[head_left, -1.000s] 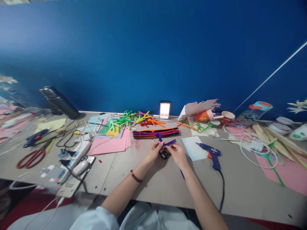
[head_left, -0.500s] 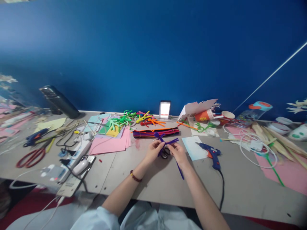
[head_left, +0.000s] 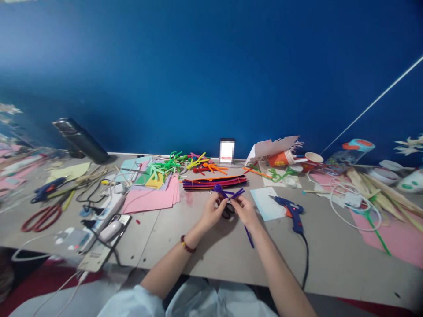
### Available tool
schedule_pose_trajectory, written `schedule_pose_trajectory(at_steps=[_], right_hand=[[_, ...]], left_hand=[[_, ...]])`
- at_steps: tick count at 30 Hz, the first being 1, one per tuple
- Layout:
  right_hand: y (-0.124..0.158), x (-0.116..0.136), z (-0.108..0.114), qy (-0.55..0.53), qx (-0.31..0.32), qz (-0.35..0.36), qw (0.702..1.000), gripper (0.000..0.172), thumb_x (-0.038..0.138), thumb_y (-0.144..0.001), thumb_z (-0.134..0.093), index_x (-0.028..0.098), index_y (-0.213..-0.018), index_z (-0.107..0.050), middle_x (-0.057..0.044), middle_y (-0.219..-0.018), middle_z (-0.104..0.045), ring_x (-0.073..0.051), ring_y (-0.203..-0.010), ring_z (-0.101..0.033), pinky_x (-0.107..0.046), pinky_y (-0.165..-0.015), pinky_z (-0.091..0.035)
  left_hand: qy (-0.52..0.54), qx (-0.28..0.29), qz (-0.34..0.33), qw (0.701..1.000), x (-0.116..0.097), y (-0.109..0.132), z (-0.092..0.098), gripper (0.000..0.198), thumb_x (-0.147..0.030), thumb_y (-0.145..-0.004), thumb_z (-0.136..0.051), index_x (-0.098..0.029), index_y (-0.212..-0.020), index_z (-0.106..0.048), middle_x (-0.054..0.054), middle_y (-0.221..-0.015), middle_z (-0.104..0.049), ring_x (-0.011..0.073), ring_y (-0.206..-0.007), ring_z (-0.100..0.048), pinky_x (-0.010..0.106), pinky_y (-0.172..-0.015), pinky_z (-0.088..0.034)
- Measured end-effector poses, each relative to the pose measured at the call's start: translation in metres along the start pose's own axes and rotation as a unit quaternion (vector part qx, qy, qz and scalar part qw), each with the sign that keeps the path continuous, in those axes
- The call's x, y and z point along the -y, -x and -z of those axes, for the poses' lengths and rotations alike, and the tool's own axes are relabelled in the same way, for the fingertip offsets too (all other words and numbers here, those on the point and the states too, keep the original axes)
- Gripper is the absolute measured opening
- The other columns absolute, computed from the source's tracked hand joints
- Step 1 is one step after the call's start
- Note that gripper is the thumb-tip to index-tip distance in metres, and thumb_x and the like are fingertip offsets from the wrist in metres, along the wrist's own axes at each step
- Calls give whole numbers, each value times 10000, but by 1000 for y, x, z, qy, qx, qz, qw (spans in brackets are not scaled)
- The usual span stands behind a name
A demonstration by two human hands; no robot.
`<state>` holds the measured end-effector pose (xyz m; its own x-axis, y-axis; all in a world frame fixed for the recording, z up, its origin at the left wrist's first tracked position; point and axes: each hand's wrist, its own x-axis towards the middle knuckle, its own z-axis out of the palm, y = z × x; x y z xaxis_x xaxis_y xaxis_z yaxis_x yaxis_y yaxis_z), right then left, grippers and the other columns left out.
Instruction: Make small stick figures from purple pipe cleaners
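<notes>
My left hand and my right hand hold a twisted purple pipe cleaner above the tabletop, pinching it between fingers and thumbs. One purple end hangs down past my right hand, and a thicker loop stands up near my left fingers. Black-handled scissors lie on the table just under my hands, partly hidden by them. A banded bundle of dark and purple pipe cleaners lies just beyond my fingers. A beaded bracelet circles my left wrist.
Pink paper sheets lie to the left, and a blue glue gun with a black cord lies to the right. Colourful pipe-cleaner shapes sit at the back. Red-handled scissors and a power strip are at the left.
My hands have twisted the purple pipe cleaner slightly, and its loop now sits lower and closer to my left fingers. My left hand has dropped a little toward the table.
</notes>
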<state>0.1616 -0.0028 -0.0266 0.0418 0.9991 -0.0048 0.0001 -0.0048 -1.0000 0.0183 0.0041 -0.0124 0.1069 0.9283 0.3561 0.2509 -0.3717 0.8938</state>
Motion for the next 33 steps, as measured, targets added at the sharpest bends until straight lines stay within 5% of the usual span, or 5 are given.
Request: schedule_pose_trajectory(at_steps=[4, 14, 33], right_hand=[[-1, -3, 1, -3, 11, 0, 1000, 320, 476, -706, -636, 171, -803, -647, 18, -583, -546, -120, -541, -450, -242, -504, -341], [1, 5, -4, -119, -11, -116, 986, 447, 535, -521, -765, 177, -714, -579, 81, -457, -418, -59, -413, -337, -191, -394, -228], [4, 11, -9, -112, -22, -79, 990, 453, 560, -539, -751, 185, -701, -556, 79, -471, -428, -65, -407, -339, -211, -392, -232]], left_hand=[[-41, 0, -62, 997, 5, 2, 1, 127, -283, -836, -544, -184, -780, -601, 22, -728, -572, 139, -657, -489, 272, -632, -411], [-35, -5, -19, 999, 4, 1, 0, 72, -249, -793, -596, -189, -776, -634, 51, -745, -631, 167, -666, -522, 312, -630, -438], [-12, -7, -13, 1000, 9, -1, -1, 49, -224, -783, -575, -188, -773, -606, 36, -735, -629, 147, -650, -534, 282, -622, -431]])
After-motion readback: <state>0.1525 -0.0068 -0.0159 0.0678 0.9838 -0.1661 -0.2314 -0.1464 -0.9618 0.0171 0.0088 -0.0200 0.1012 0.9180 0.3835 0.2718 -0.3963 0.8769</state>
